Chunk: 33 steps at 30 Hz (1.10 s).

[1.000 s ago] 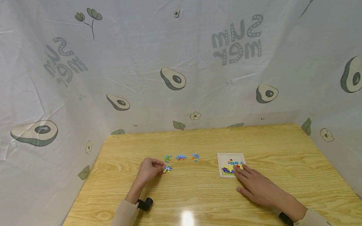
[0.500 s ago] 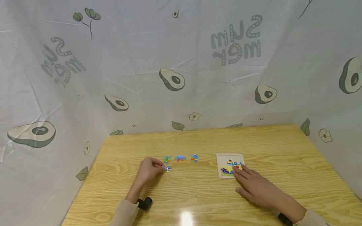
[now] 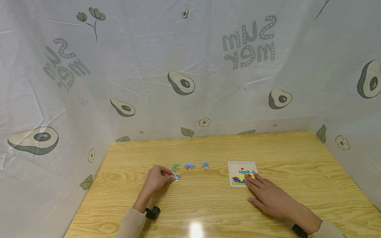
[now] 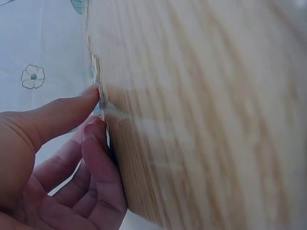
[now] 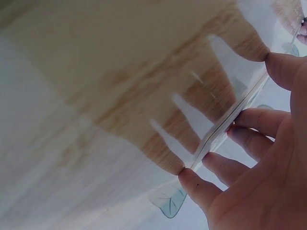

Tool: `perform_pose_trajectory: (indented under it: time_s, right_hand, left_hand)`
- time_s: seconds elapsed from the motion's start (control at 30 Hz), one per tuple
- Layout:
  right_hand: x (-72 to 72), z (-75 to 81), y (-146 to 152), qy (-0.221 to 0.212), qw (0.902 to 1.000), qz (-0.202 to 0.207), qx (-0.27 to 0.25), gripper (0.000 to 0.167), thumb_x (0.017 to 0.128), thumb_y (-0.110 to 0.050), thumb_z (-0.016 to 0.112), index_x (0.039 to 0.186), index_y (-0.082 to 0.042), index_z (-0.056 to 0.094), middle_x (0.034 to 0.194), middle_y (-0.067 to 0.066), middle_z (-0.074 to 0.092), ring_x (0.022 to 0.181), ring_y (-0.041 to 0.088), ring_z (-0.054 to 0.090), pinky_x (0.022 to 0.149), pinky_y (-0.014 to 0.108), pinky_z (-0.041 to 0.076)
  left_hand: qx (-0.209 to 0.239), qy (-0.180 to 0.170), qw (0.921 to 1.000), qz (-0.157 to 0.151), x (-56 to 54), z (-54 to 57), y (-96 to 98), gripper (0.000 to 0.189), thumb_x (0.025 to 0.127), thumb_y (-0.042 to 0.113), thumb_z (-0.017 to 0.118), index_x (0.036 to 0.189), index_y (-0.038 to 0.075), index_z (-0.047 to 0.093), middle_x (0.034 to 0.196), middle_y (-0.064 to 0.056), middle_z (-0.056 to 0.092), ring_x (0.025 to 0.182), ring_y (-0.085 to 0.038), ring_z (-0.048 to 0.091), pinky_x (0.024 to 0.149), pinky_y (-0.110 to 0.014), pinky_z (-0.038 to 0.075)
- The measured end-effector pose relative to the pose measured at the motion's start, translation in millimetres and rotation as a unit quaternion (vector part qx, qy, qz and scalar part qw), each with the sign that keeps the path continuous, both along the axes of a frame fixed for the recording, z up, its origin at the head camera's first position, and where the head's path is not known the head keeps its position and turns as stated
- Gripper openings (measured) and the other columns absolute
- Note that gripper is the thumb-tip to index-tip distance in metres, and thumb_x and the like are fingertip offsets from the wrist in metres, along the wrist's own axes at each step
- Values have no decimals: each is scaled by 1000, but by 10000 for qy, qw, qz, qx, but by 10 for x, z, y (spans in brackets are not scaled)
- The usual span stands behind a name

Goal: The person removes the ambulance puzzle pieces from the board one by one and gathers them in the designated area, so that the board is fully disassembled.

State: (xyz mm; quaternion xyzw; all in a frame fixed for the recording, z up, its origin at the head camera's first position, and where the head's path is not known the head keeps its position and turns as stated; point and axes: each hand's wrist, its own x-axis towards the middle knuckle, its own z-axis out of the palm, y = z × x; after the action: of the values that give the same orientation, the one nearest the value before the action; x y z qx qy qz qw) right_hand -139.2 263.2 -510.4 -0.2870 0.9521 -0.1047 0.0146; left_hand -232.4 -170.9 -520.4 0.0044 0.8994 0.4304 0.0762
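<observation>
On the left of the table, my left hand (image 3: 156, 178) pinches a small purple, blue and yellow jigsaw piece (image 3: 177, 177) between thumb and fingers. The left wrist view shows the thumb (image 4: 72, 112) at the piece's edge, low over the wood. Just beyond lies a green and blue piece (image 3: 175, 167). My right hand (image 3: 270, 197) rests with straight fingers on the square puzzle board (image 3: 233, 165), which bears a partly assembled yellow vehicle picture (image 3: 244, 174). In the right wrist view, its fingertips (image 5: 213, 160) touch the board's edge and the tabletop.
Two more jigsaw pieces, a pink and blue one (image 3: 189, 166) and a blue and orange one (image 3: 205, 165), lie in a row with the green one. The wooden table (image 3: 210, 199) is enclosed by a printed white curtain (image 3: 208, 97) at the back and sides.
The piece at my left fingertips has turned slightly, staying in about the same place. My right hand holds its position on the board.
</observation>
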Motion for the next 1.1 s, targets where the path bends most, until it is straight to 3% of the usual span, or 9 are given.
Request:
perform_pose_trajectory:
  time_s: [0.43,1.1]
  right_hand:
    - [5,19,-9,-84,10000,-25,17,60,109,-40,57,154,-1,50,163,19,47,150,50,42,116,65,41]
    - [6,22,-22,-93,9999,-35,43,60,108,-39,57,154,-1,51,162,19,48,150,50,42,116,64,41]
  left_hand:
    - [-102,103,9998,-103,2,18,-27,10,88,13,84,95,7,79,79,-5,71,69,-14,61,59,-25,48]
    - [26,-7,9999,-160,31,34,-14,10,91,13,83,97,6,80,84,-6,73,74,-16,64,65,-28,51]
